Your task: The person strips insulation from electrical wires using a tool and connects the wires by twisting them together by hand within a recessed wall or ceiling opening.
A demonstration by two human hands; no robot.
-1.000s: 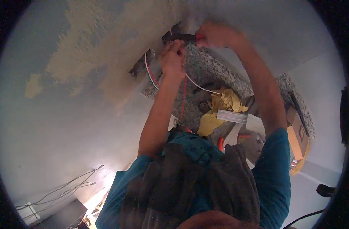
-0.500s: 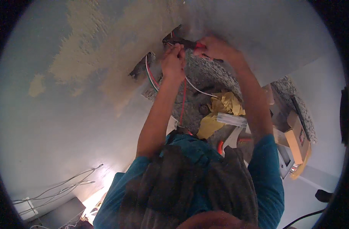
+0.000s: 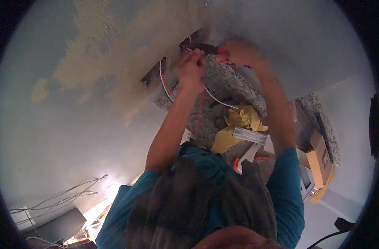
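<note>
Left hand: I see my left hand (image 3: 191,68) raised to the wall opening (image 3: 193,43), fingers pinched together on thin wires (image 3: 164,85); the exact grip is blurred.
Right hand: my right hand (image 3: 239,54) sits just right of the left, closed around a dark tool with a red handle (image 3: 214,50); its tip points left into the opening.
Hands together: they are close, nearly touching, at the far centre of the scene.
Wires: red, white and green strands loop out of the hole, curving down left of my left wrist; a white one trails right across the speckled counter (image 3: 239,89).
Wall: patched tan plaster (image 3: 115,54) spreads left of the opening.
Near right: yellow crumpled cloth (image 3: 239,120) and a cardboard box (image 3: 322,157) lie on the counter, well apart from the hands.
Near left: loose cables (image 3: 69,195) lie low by the wall.
</note>
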